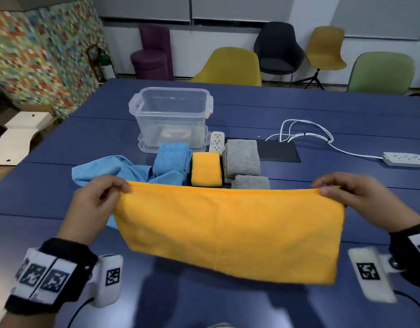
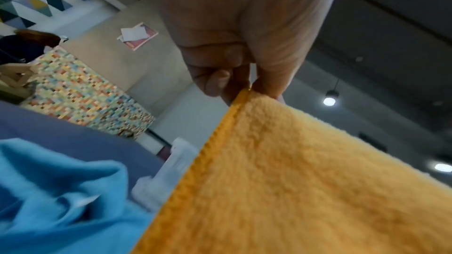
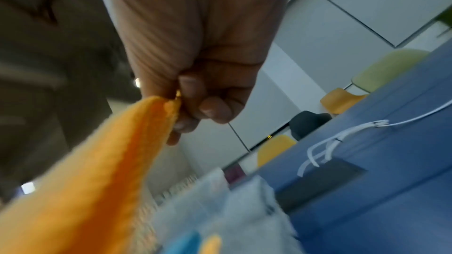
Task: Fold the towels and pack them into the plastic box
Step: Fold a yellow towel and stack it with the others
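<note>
I hold a large orange towel (image 1: pixel 227 228) stretched out above the blue table. My left hand (image 1: pixel 102 195) pinches its top left corner (image 2: pixel 247 94), and my right hand (image 1: pixel 341 188) pinches the top right corner (image 3: pixel 171 101). The towel hangs down toward me. Behind it lie a folded blue towel (image 1: pixel 172 158), a folded orange towel (image 1: pixel 206 169), two folded grey towels (image 1: pixel 243 157) and a loose light blue towel (image 1: pixel 109 169). The clear plastic box (image 1: pixel 172 114) stands open and empty at the back, on its lid.
A white power strip (image 1: pixel 217 142) lies beside the box. A black mat (image 1: pixel 278 151), white cables (image 1: pixel 306 133) and a second power strip (image 1: pixel 405 159) lie to the right. Chairs (image 1: pixel 230 65) stand along the table's far edge.
</note>
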